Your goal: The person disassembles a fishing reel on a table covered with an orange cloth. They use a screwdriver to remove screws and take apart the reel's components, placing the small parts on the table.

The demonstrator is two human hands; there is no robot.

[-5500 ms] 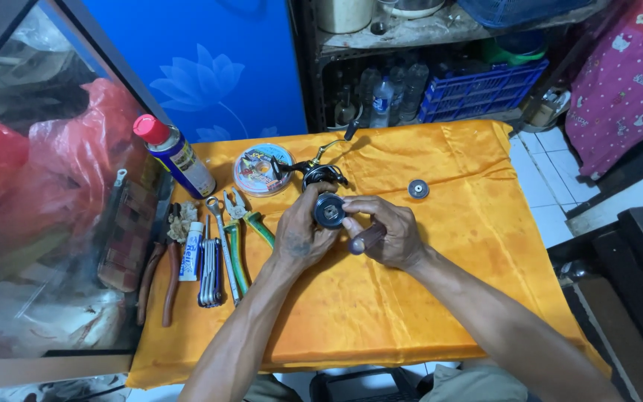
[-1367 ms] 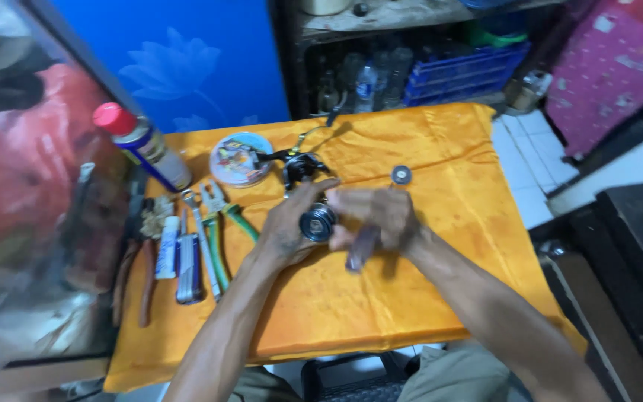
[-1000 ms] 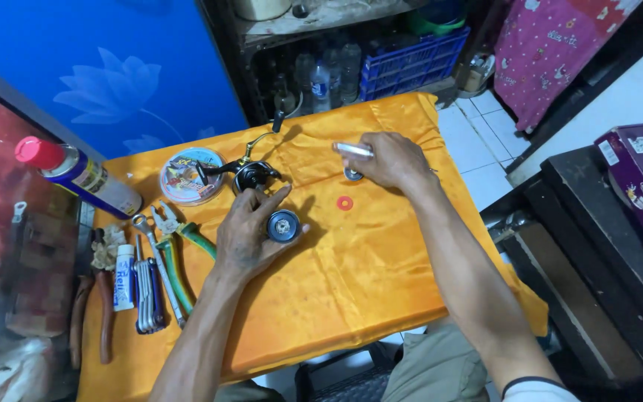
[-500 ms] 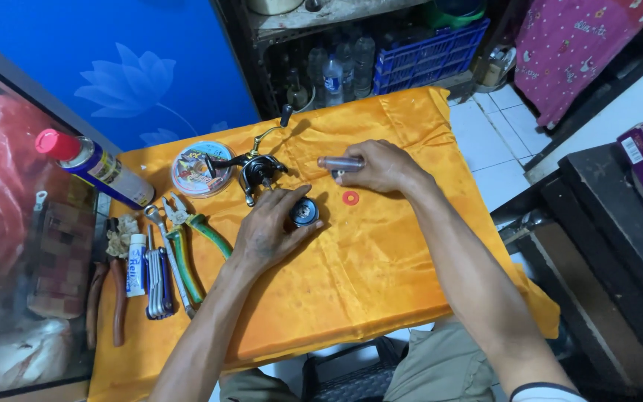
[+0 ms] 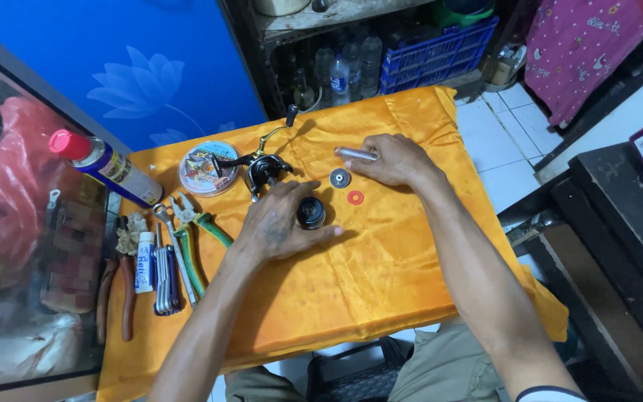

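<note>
The fingers of our left hand curl over the black spool, which rests on the cloth near the middle of the counter. Our right hand grips a short silver cylinder, pressing it flat against the cloth.

We judge the fishing reel to be partly dismantled. The reel body, with its handle, lies apart from the spool, just behind our left hand. A grey metal washer and a red washer lie loose between our two hands. None of these parts sits on the body, so refitting is left to do.

The counter carries a creased orange cloth. Along its left edge lie green-handled pliers, a wrench, a small white tube and a red-capped spray can. A round spool of line lies beside the reel body. Behind the counter stand a blue panel with a flower motif and a shelf holding bottles and a blue crate. The floor to the right is white tile.
</note>
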